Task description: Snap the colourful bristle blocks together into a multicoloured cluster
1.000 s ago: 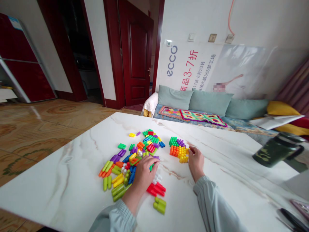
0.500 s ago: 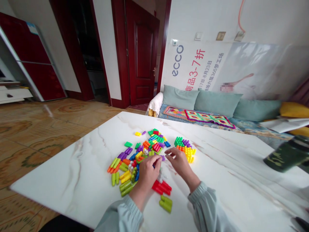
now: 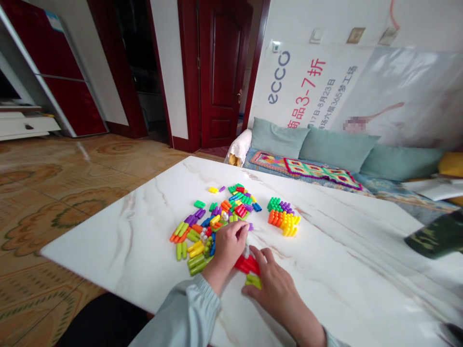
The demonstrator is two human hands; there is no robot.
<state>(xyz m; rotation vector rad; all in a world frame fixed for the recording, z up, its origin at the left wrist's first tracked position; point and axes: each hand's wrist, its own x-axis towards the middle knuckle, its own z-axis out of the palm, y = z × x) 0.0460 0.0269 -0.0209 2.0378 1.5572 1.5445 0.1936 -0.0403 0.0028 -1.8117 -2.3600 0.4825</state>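
Note:
A heap of coloured plastic blocks (image 3: 213,219) lies on a white marble table (image 3: 343,260). My left hand (image 3: 228,245) rests at the heap's near edge, fingers curled and pinched on a small block I cannot make out. My right hand (image 3: 273,285) lies lower, fingers spread over the red blocks (image 3: 245,264) and touching the yellow-green blocks (image 3: 253,281). A joined slab of green, purple, orange and yellow blocks (image 3: 283,217) sits apart to the right of the heap.
A dark green camouflage mug (image 3: 436,237) lies at the table's right edge. Behind the table is a sofa with grey-green cushions (image 3: 318,149) and a patterned mat. A red door (image 3: 220,72) and tiled floor (image 3: 72,178) are on the left.
My right hand left the joined slab and came back toward me, down onto the red and yellow-green blocks. My left hand stayed at the heap. The view shifted leftward.

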